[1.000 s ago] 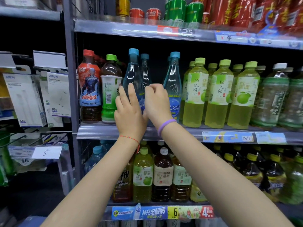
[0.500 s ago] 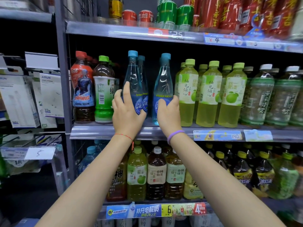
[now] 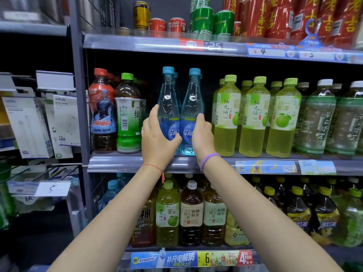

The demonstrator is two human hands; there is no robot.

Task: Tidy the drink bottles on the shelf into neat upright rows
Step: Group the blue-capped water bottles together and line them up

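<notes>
Two clear blue bottles with blue caps stand upright side by side at the front of the middle shelf point(image 3: 117, 163): the left blue bottle point(image 3: 168, 99) and the right blue bottle point(image 3: 193, 101). More blue caps show behind them. My left hand point(image 3: 157, 138) wraps the left bottle's lower label from the left. My right hand point(image 3: 203, 136) presses the right bottle's lower part from the right. The two bottles touch each other between my hands.
A red-capped bottle point(image 3: 102, 108) and a green tea bottle point(image 3: 127, 114) stand left of the blue ones. Yellow-green pomelo drink bottles point(image 3: 253, 116) fill the right, with a gap beside the right blue bottle. Cans point(image 3: 202, 20) line the shelf above; bottles point(image 3: 191, 213) below.
The right blue bottle has moved left against the left one. My right hand slid up along its side; my left hand stays on the left bottle.
</notes>
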